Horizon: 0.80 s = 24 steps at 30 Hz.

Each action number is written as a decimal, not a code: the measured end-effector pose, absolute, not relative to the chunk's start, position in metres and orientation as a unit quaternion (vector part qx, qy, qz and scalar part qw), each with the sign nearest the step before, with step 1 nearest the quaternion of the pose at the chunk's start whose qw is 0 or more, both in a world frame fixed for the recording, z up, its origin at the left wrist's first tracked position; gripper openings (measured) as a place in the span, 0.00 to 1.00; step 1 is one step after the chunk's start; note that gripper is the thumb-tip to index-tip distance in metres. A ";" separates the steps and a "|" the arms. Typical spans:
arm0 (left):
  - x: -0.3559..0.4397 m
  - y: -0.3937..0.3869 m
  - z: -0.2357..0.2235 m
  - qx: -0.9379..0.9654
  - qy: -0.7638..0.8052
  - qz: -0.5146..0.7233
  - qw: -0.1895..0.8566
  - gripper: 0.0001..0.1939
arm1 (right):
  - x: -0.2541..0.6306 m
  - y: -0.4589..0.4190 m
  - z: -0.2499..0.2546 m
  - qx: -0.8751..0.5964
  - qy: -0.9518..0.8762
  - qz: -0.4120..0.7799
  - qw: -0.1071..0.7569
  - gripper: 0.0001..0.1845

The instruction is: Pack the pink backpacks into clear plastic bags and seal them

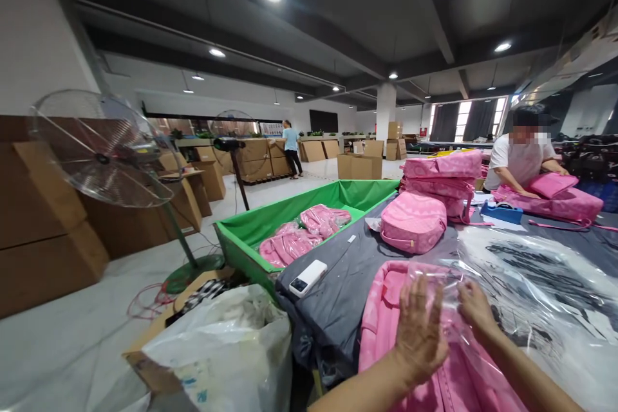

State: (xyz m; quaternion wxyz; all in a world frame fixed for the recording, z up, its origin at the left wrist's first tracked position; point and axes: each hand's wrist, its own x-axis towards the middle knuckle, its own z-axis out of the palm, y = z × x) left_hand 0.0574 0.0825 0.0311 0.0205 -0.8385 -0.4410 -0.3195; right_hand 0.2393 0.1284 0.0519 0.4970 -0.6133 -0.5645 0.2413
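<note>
A pink backpack (386, 322) lies flat on the grey-covered table (338, 290) right in front of me. A clear plastic bag (434, 277) is drawn over its upper end. My left hand (421, 331) rests on the bag with fingers stretched out and spread. My right hand (476, 309) is beside it, fingers curled and pinching the plastic film. More clear bags (545, 296) lie in a sheet stack to the right of my hands.
A white phone (308, 277) lies at the table's left corner. Another pink backpack (412, 222) and a stack of them (441, 180) sit farther back. A green bin (270, 225) holds bagged backpacks. A person in white works at the far right; fans and cardboard boxes stand at left.
</note>
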 end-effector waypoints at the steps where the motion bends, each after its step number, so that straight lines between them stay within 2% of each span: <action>1: 0.064 0.082 0.036 -0.851 -0.415 -0.310 0.086 0.48 | 0.230 0.124 0.053 -0.603 -0.598 0.214 0.483 0.21; 3: 0.072 0.092 0.044 -0.841 -0.428 -0.307 0.124 0.39 | 0.221 0.109 0.055 -0.574 -0.667 0.166 0.445 0.16; 6: 0.061 0.118 0.049 -0.812 -0.490 -0.297 0.113 0.18 | 0.237 0.078 0.048 -0.545 -0.732 0.103 0.395 0.13; 8: 0.044 0.130 0.049 -0.793 -0.510 -0.316 0.108 0.12 | 0.264 0.057 0.035 -0.542 -0.758 0.025 0.363 0.12; 11: 0.026 0.126 0.046 -0.749 -0.549 -0.363 0.081 0.13 | 0.301 0.034 0.013 -0.583 -0.751 -0.051 0.305 0.12; 14: 0.038 0.093 0.040 -0.753 -0.519 -0.405 0.019 0.13 | 0.306 0.026 0.008 -0.651 -0.683 0.008 0.331 0.14; 17: 0.069 0.061 0.034 -0.841 -0.378 -0.385 -0.022 0.34 | 0.281 0.028 0.025 -0.625 -0.668 0.050 0.400 0.14; 18: 0.077 0.057 0.034 -0.858 -0.359 -0.367 -0.026 0.37 | 0.271 0.028 0.033 -0.607 -0.679 0.042 0.410 0.14; 19: 0.083 0.057 0.035 -0.860 -0.368 -0.352 -0.025 0.35 | 0.262 0.026 0.040 -0.591 -0.694 0.026 0.409 0.13; 22: 0.074 0.079 0.041 -0.813 -0.463 -0.353 0.003 0.16 | 0.256 0.012 0.047 -0.580 -0.728 -0.042 0.365 0.13; 24: 0.050 0.097 0.045 -0.781 -0.493 -0.382 0.036 0.11 | 0.271 -0.002 0.036 -0.587 -0.738 -0.066 0.325 0.14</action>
